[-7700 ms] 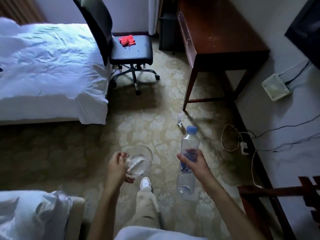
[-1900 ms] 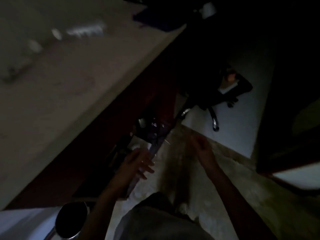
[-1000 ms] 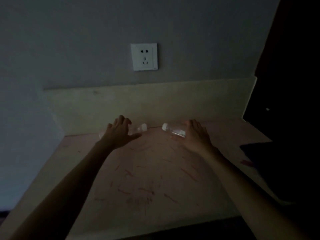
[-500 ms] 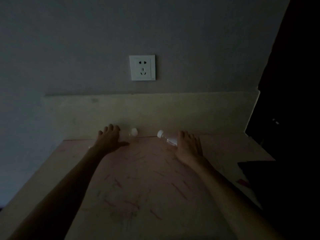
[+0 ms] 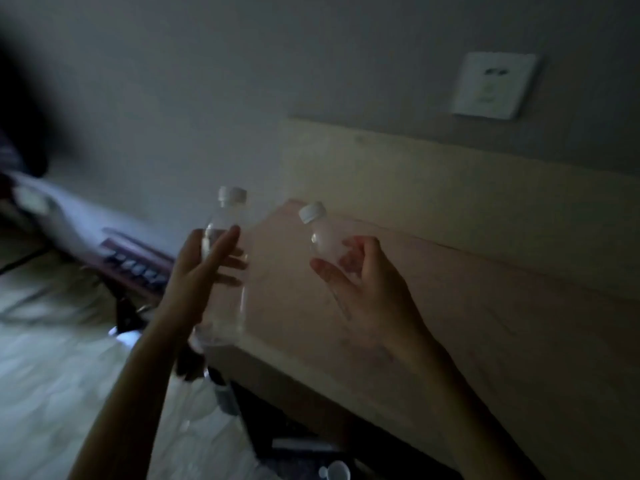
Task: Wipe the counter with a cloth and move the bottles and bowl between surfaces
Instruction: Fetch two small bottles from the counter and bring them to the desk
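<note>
Dim room: pale scratched counter top (image 5: 450,306) fills frame's right half, w/ a white wall socket (image 5: 495,85) upper right. Left hand (image 5: 202,271) has fingers wrapped round a tall clear plastic bottle w/ white cap (image 5: 225,271), held upright at centre-left over the counter's edge. Right hand (image 5: 367,282) clasps a smaller clear white-capped bottle (image 5: 320,237), tilted left, above the counter at centre.

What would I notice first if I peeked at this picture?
Two clear bottles with white caps, held up in the middle: the left hand grips the taller bottle, and the right hand holds the smaller bottle. Behind them lies a pale counter, with a white wall socket above at upper right.
</note>
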Available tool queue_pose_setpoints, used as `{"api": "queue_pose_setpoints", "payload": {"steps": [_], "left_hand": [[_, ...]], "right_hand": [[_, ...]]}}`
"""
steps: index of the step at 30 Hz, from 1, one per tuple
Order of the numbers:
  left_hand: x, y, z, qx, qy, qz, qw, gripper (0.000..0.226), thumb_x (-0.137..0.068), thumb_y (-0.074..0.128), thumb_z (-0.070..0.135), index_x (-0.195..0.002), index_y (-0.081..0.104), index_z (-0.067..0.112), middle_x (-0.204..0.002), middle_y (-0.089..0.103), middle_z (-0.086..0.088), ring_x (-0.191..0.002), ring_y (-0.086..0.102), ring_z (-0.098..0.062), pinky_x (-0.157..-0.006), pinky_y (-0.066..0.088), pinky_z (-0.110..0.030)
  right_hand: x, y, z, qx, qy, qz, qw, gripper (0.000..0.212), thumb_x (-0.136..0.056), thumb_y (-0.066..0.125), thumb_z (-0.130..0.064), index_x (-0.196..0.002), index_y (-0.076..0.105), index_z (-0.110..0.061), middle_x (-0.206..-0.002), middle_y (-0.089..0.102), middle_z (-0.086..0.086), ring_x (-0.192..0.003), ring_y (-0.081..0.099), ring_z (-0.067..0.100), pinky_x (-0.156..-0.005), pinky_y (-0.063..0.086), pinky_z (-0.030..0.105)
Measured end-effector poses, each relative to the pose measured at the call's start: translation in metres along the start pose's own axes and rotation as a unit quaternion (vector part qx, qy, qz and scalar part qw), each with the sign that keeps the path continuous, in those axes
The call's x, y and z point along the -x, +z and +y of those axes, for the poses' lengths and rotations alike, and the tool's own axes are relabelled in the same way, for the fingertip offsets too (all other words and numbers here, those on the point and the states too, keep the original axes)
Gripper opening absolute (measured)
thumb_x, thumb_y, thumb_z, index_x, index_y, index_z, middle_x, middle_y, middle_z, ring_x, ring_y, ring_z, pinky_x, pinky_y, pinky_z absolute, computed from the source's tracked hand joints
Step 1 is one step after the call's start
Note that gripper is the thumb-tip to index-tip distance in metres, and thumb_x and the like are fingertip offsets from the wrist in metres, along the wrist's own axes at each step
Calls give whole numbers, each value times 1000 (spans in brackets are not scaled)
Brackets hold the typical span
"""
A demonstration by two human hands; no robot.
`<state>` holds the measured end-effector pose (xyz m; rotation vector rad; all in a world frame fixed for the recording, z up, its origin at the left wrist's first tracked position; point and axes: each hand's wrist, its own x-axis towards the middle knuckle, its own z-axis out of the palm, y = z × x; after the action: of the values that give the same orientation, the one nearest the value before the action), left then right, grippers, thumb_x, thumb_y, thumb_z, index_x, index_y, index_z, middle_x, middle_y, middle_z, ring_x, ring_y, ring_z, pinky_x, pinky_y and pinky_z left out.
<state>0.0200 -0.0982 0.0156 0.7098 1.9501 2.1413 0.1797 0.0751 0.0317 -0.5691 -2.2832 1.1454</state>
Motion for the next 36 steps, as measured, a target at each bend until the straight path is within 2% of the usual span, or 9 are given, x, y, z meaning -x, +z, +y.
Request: {"api": "queue_pose_setpoints", "payload": {"steps": [8, 11, 13, 15, 18, 21, 25, 31, 36], "left_hand": [[149, -176, -69, -97, -120, 247, 957, 68, -57, 72, 75, -98, 60, 22, -94, 71, -5, -81, 73, -20, -63, 57, -31], [210, -226, -120, -88, -198, 309, 926, 90, -50, 74, 82, -107, 59, 13, -109, 70, -15, -88, 76, -18, -74, 59, -39], [244, -254, -148, -65, -239, 343, 906, 93, -53, 75, 76, -114, 57, 8, -115, 70, -14, -97, 75, -22, -81, 60, -41], [267, -280, -169, -38, -269, 366, 890, 96, -51, 75, 78, -117, 57, 10, -115, 71, -8, -101, 74, -21, -85, 60, -41], [276, -331, -183, -3, -281, 394, 875, 85, -63, 75, 72, -119, 59, 11, -115, 72, -8, -104, 73, -22, -85, 59, -38], [259, -404, -178, -10, -266, 404, 875, 60, -81, 71, 54, -122, 59, 12, -117, 72, -8, -104, 73, -19, -82, 59, -32], [224, -500, -143, -41, -225, 413, 881, 54, -87, 64, 47, -127, 55, 12, -119, 70, -5, -102, 72, -11, -80, 61, -25], [170, -619, -139, -26, -184, 435, 881, 48, -89, 60, 32, -129, 55, 6, -118, 70, -8, -106, 72, -20, -79, 62, -22], [124, -716, -181, -19, -198, 446, 873, 52, -85, 71, 46, -124, 59, 13, -119, 71, -11, -103, 73, -17, -81, 63, -27]], "right_hand": [[53, 195, -44, -149, -1, -298, 943, 66, -59, 69, -74, -106, 51, -32, -97, 68, -8, -84, 67, 5, -74, 54, 27], [94, 275, -19, -151, 68, -395, 904, 63, -59, 83, -56, -104, 51, -26, -98, 66, -2, -89, 66, 12, -76, 53, 25], [117, 319, 0, -154, 135, -435, 877, 83, -42, 82, -70, -104, 48, -27, -98, 65, -2, -94, 67, 15, -86, 55, 33], [131, 356, 9, -154, 186, -450, 860, 99, -28, 76, -81, -105, 47, -27, -101, 64, -4, -94, 65, 10, -86, 54, 33], [134, 414, -7, -167, 243, -438, 849, 87, -40, 81, -67, -107, 48, -21, -114, 62, 4, -95, 63, 12, -78, 50, 28], [123, 485, -45, -183, 226, -448, 845, 96, -35, 81, -74, -111, 51, -23, -120, 60, 3, -105, 63, 17, -86, 53, 36], [100, 574, -125, -214, 186, -463, 840, 79, -49, 79, -67, -111, 52, -26, -120, 60, 5, -106, 64, 22, -84, 53, 36], [64, 697, -197, -231, 131, -480, 836, 111, -38, 75, -82, -123, 52, -15, -120, 63, 11, -98, 68, 19, -77, 55, 31], [33, 817, -230, -244, 163, -500, 815, 127, -26, 76, -84, -123, 49, -8, -106, 63, 8, -78, 71, 8, -68, 56, 27]]}}
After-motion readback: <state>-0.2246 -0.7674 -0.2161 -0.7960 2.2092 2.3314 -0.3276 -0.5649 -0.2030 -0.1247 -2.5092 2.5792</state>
